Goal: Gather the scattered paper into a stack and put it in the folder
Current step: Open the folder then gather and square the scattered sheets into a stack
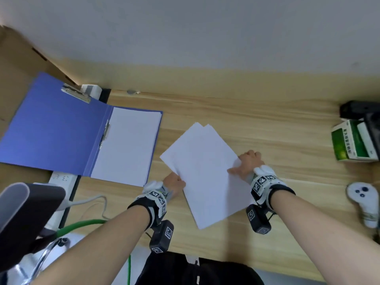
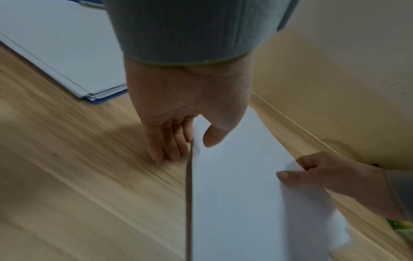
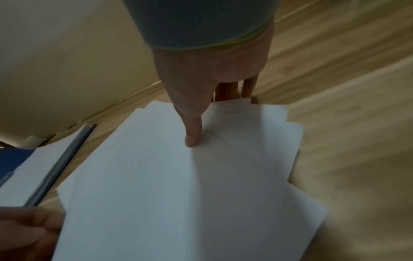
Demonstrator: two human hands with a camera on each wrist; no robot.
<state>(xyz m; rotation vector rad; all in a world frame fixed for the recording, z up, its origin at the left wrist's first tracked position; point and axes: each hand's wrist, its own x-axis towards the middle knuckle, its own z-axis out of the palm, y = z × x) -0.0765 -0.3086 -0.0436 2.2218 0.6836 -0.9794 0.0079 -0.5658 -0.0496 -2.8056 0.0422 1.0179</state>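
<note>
My left hand pinches the lower left edge of the loose sheets of paper at the centre of the head view: in the left wrist view my thumb lies on top of the sheets and my fingers curl beneath the edge, their tips down on the wooden desk. My right hand grips the opposite edge; in the right wrist view its thumb presses flat on the top sheet while the other fingers go behind the far edge. Both grips are narrow, just wide enough for the few sheets between thumb and fingers. The sheets sit skewed, corners fanned and not squared, at the centre of the frame, partly raised off the desk in the left wrist view.

The blue folder lies open at the left of the head view, a separate pile of white paper on its right half and a metal clip at its upper edge.

At the right edge stands a green and white box with printing too small to read. Below it lies a white controller. The black and white square markers on my wristbands carry no legible words.
</note>
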